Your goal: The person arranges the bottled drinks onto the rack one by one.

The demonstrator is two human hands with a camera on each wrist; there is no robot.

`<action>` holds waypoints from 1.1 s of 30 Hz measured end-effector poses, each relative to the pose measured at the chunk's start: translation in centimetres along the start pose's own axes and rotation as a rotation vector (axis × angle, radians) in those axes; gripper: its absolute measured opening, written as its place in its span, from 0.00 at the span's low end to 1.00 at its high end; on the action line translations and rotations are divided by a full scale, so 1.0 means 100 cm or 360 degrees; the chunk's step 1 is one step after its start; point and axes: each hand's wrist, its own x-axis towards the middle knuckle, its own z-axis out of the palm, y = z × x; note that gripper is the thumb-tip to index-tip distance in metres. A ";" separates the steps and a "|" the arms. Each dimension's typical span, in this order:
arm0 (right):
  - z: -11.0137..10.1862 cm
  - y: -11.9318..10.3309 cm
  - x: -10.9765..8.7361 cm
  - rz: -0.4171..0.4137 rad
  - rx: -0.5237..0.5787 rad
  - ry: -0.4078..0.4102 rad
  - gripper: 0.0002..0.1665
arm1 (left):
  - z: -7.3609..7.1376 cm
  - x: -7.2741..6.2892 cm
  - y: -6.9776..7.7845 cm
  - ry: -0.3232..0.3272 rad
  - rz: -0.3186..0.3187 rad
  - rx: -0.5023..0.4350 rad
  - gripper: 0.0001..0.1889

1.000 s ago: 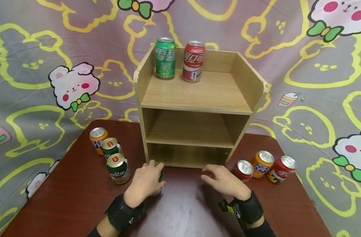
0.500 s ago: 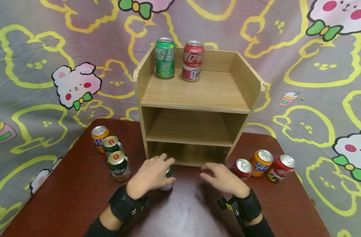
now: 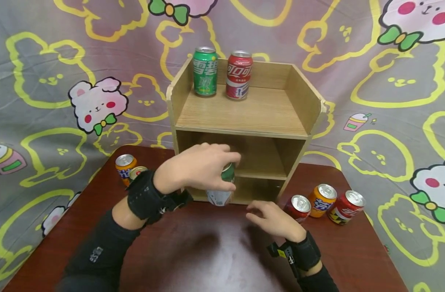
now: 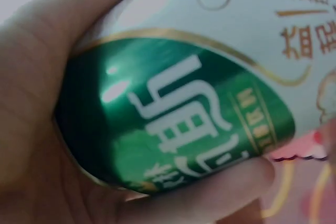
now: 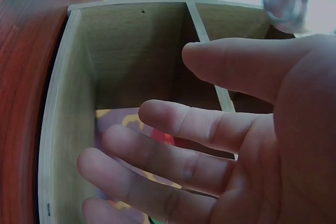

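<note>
Left hand (image 3: 197,168) grips green-white metal can (image 3: 219,197) before wooden shelf (image 3: 266,113) front edge | right hand (image 3: 273,219) spread | probably carrying; next may need levelling

pale glare and soft shadows mark the table (image 3: 229,259).

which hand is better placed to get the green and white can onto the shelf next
Probably the left hand: its fingers and thumb grip the green and white can, in front of the shelf unit. The right hand holds nothing and sits lower in the head view.
</note>
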 end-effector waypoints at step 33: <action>-0.003 -0.003 -0.005 -0.0002 0.0036 -0.0008 0.17 | -0.133 0.087 0.012 -0.0084 -0.0045 0.0036 0.23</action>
